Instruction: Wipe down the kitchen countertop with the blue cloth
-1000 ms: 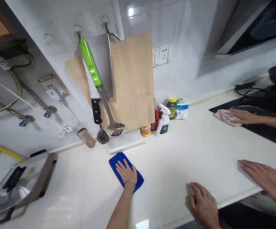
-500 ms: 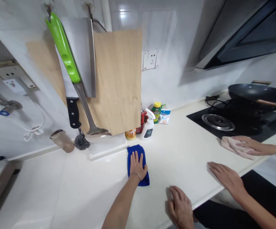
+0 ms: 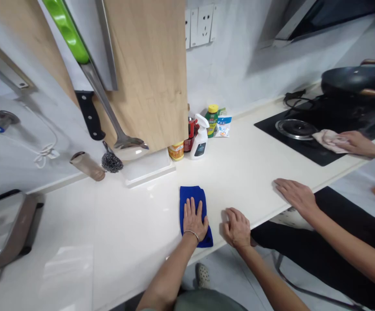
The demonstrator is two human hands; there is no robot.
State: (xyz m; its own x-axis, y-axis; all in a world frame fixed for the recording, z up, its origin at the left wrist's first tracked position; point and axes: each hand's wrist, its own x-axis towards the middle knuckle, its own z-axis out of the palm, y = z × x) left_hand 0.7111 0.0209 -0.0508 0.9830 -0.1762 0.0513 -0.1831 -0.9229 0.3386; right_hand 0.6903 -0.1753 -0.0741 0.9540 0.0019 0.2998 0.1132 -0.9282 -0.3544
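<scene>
My left hand (image 3: 195, 222), with a bracelet on its wrist, lies flat with spread fingers on a folded blue cloth (image 3: 191, 192) on the white countertop. To its right, my right hand (image 3: 238, 228) rests at the counter's front edge, fingers loosely bent and holding nothing. A white spray bottle (image 3: 200, 140) stands behind the cloth. Beside that bottle are an orange-labelled container (image 3: 176, 152), red items, a green jar with a yellow lid (image 3: 212, 121) and a small white-blue packet (image 3: 223, 126).
Another person's hand presses a pale cloth (image 3: 329, 141) on the black cooktop (image 3: 325, 159); their other hand (image 3: 295, 196) lies on the counter. A wok (image 3: 349, 82) sits behind. A knife (image 3: 90, 115), ladle (image 3: 129, 141) and wooden board (image 3: 148, 73) hang at left.
The view has tilted downward. My left hand and the blue cloth have slid towards the counter's front edge. The other person's pale cloth has moved from the counter onto the cooktop.
</scene>
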